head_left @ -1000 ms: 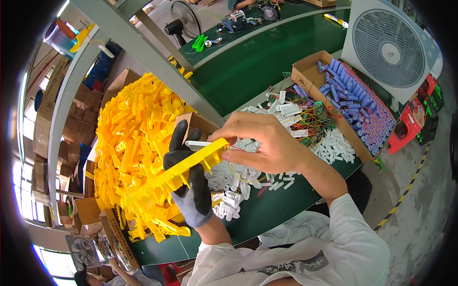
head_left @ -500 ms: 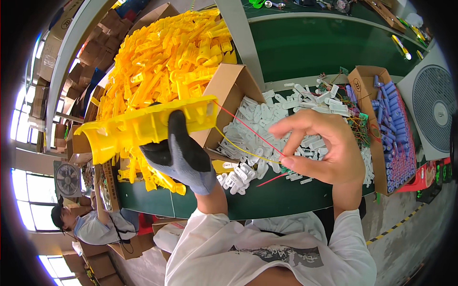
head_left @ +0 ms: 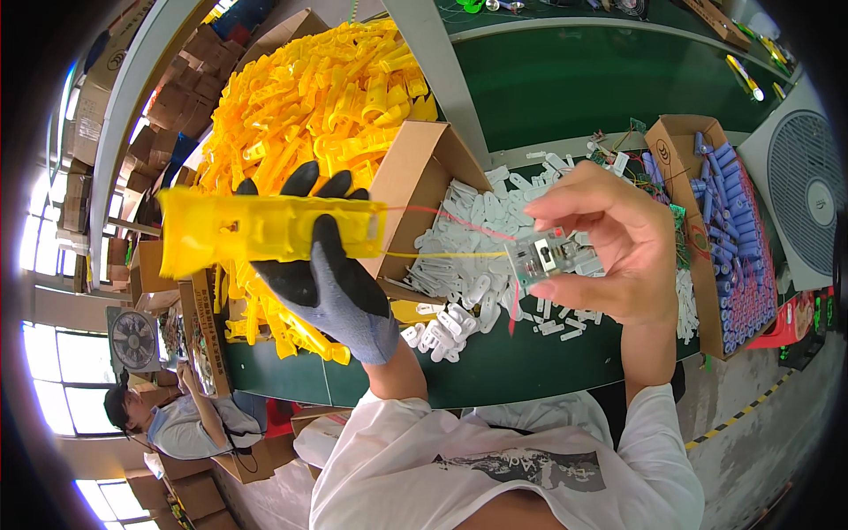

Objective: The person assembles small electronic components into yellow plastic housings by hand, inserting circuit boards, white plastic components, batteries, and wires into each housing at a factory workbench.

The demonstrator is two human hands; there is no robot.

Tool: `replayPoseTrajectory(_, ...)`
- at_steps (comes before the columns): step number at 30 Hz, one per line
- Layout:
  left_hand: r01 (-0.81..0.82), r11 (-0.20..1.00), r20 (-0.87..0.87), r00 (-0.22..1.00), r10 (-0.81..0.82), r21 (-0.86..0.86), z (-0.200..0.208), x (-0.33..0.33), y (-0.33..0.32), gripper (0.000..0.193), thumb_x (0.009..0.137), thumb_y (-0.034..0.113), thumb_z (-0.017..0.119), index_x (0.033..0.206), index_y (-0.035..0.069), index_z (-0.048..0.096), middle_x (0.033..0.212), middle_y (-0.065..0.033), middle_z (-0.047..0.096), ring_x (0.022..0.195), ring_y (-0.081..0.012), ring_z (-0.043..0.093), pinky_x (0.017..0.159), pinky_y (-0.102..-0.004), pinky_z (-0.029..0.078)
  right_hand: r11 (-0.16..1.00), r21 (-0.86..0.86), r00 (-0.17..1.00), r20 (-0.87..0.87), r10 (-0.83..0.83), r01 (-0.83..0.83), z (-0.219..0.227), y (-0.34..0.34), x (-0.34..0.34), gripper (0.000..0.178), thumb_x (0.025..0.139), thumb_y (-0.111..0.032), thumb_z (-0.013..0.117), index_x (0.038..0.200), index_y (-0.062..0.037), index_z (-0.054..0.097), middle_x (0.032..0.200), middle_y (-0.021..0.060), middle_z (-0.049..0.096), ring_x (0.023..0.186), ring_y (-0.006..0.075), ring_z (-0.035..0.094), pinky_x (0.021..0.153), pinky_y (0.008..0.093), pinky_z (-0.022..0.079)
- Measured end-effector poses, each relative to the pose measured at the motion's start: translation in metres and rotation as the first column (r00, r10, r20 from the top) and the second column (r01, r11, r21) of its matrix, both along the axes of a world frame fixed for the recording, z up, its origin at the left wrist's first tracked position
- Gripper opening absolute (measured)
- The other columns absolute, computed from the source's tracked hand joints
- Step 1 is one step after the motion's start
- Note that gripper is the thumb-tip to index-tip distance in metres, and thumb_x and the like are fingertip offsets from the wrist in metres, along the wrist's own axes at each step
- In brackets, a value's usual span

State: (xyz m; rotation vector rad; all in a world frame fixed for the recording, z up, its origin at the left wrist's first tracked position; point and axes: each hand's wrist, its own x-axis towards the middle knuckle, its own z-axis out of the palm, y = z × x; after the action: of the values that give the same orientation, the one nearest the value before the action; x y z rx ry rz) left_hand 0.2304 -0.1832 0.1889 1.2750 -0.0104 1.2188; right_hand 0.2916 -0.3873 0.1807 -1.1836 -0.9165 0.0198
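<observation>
My left hand (head_left: pixel 331 274), in a grey and black glove, grips a long yellow plastic housing (head_left: pixel 265 230) held level in front of me. My bare right hand (head_left: pixel 609 243) pinches a small clear part with a circuit board (head_left: pixel 541 258) between thumb and fingers. A red wire and a yellow wire (head_left: pixel 450 238) run from that part into the end of the housing. Both hands are raised above the green table (head_left: pixel 495 353).
A big heap of yellow housings (head_left: pixel 309 88) fills an open cardboard box (head_left: pixel 420 185) behind my left hand. White plastic pieces (head_left: pixel 477 283) lie on the table. A box of blue cylinders (head_left: pixel 733 230) and a white fan (head_left: pixel 808 194) are at right. Another person (head_left: pixel 177 415) sits at lower left.
My hands have moved apart, pulling the wires out longer between the housing and the small part. The housing now lies more level and my view has tilted slightly.
</observation>
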Motion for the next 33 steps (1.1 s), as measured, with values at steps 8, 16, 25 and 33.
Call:
replayPoseTrajectory(8, 0.887, 0.412, -0.163, 0.384, -0.909, -0.207, -0.024, -0.015, -0.024, 0.084, 0.075, -0.008, 0.054, 0.149, 0.008, 0.018, 0.135, -0.0141, 0.043, 0.116, -0.0243, 0.051, 0.095, -0.0347, 0.045, 0.972, 0.118, 0.974, -0.131, -0.187, 0.203, -0.006, -0.006, 0.003, 0.022, 0.07, -0.003, 0.078, 0.089, 0.0037, 0.07, 0.08, 0.01, 0.069, 0.072, 0.0123, 0.065, 0.064, 0.0218, 0.05)
replayPoseTrajectory(16, 0.763, 0.393, -0.336, 0.242, -0.91, -0.513, -0.026, -0.014, -0.045, 0.063, 0.094, 0.019, 0.051, 0.148, 0.009, 0.02, 0.124, -0.0103, 0.051, 0.097, -0.0149, 0.058, 0.079, -0.0299, 0.05, 0.973, 0.009, 0.959, -0.174, -0.225, 0.23, -0.003, -0.002, 0.004, 0.02, 0.076, -0.011, 0.079, 0.086, 0.0025, 0.067, 0.077, 0.0061, 0.068, 0.065, 0.0065, 0.062, 0.06, 0.0186, 0.049)
replayPoseTrajectory(25, 0.753, 0.476, -0.301, 0.372, -0.878, -0.455, -0.024, -0.007, -0.064, 0.048, 0.097, 0.03, 0.047, 0.137, 0.007, 0.032, 0.106, -0.0147, 0.055, 0.079, -0.0199, 0.062, 0.061, -0.0311, 0.052, 0.889, -0.015, 0.889, 0.051, -0.456, 0.457, -0.008, 0.001, 0.006, 0.016, 0.077, -0.013, 0.077, 0.081, -0.0007, 0.068, 0.072, 0.0023, 0.067, 0.057, 0.0026, 0.053, 0.051, 0.017, 0.038)
replayPoseTrajectory(33, 0.692, 0.669, -0.407, 0.547, -0.731, -0.272, -0.018, -0.005, -0.073, 0.041, 0.098, 0.024, 0.042, 0.133, 0.005, 0.038, 0.109, -0.0121, 0.057, 0.087, -0.0206, 0.063, 0.072, -0.0339, 0.054, 0.888, 0.122, 0.896, -0.056, -0.44, 0.443, -0.02, 0.016, 0.009, 0.015, 0.077, -0.013, 0.078, 0.081, -0.0011, 0.069, 0.068, 0.0008, 0.063, 0.056, 0.0031, 0.045, 0.051, 0.019, 0.033)
